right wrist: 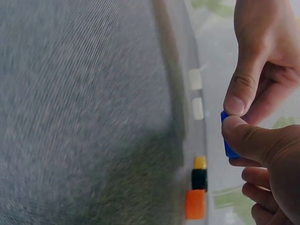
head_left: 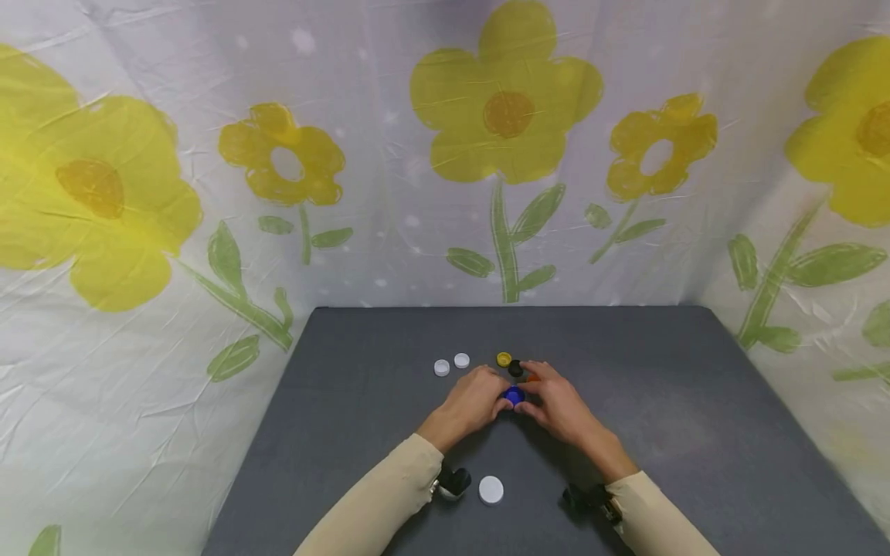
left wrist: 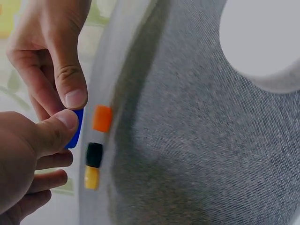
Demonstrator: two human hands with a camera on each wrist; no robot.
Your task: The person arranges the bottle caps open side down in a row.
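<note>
A small blue bottle cap (head_left: 514,396) is held between both hands, raised off the tabletop in the wrist views. My left hand (head_left: 474,400) pinches one side of it with thumb and fingers. From the other side, my right hand (head_left: 562,408) pinches it too, the two thumbs close together. Just beyond the hands lie an orange cap (left wrist: 102,118), a black cap (head_left: 515,368) and a yellow cap (head_left: 504,359) in a row. The right fingers partly cover the orange one in the head view.
Two small white caps (head_left: 441,368) lie beyond the left hand. A larger white lid (head_left: 490,490) rests nearer the front, between the forearms. The dark grey table (head_left: 375,432) meets a flower-print curtain (head_left: 389,193) at the back and sides.
</note>
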